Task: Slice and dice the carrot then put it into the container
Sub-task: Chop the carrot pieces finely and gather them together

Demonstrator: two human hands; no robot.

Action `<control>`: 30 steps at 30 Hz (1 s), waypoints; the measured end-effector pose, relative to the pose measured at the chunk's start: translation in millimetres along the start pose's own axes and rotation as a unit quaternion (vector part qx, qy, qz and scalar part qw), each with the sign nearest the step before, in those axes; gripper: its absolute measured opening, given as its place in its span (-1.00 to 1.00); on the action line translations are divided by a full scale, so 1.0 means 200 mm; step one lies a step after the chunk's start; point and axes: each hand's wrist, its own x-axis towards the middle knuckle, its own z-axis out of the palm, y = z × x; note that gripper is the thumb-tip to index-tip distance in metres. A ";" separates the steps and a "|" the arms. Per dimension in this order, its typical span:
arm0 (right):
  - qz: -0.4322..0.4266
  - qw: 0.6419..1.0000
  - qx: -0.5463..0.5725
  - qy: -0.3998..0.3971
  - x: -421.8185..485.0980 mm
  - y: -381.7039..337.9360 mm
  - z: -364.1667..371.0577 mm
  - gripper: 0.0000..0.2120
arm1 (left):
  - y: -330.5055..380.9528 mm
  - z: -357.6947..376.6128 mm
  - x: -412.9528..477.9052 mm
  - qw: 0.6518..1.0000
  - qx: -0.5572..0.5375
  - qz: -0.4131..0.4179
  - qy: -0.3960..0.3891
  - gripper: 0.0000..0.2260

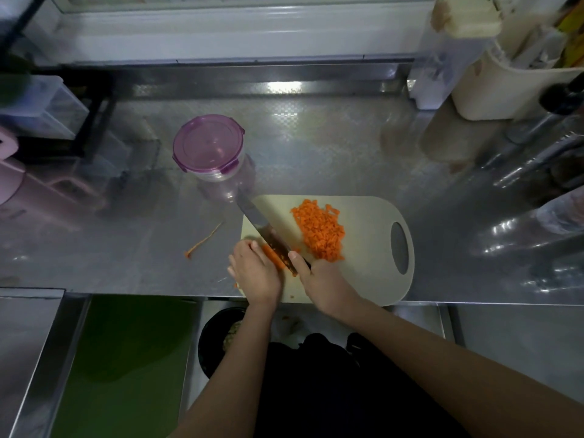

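A cream cutting board point(363, 248) lies at the steel counter's front edge. On it sits a heap of diced carrot point(319, 229). My left hand point(256, 270) holds down the remaining carrot strips point(275, 256) at the board's left side, fingers curled over them. My right hand point(322, 279) grips the handle of a long knife point(262, 224), whose blade lies across the strips and points up-left toward the container. The clear round container point(210, 150) with a purple clip lid stands shut behind the board, to the left.
A thin carrot peel point(203, 240) lies on the steel counter point(316, 147) left of the board. Cream utensil holder point(505, 83) and metal tools stand at the back right; pink items and clear drawers at the left. A dark bin point(221, 339) sits below the counter edge.
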 end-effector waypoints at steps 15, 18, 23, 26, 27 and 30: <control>-0.015 0.999 -0.036 0.014 0.03 0.02 0.07 -0.47 | -0.06 0.04 -0.06 0.980 0.172 0.097 -0.016 -0.73; -0.001 0.999 -0.039 0.022 0.05 0.01 0.07 -0.49 | -0.08 0.05 -0.05 0.976 0.187 0.111 -0.007 -0.76; 0.020 0.998 -0.052 0.010 0.05 -0.04 0.06 -0.51 | -0.09 0.05 -0.06 0.979 0.177 0.103 -0.002 -0.77; 0.028 0.996 -0.085 -0.002 0.05 -0.06 0.06 -0.53 | -0.08 0.06 -0.05 0.983 0.167 0.079 0.008 -0.91; 0.028 0.994 -0.102 -0.005 0.06 -0.07 0.06 -0.54 | -0.08 0.06 -0.04 0.984 0.166 0.069 0.004 -0.94; 0.037 0.994 -0.099 0.002 0.05 -0.07 0.05 -0.54 | -0.07 0.07 -0.05 0.982 0.181 0.061 -0.001 -0.95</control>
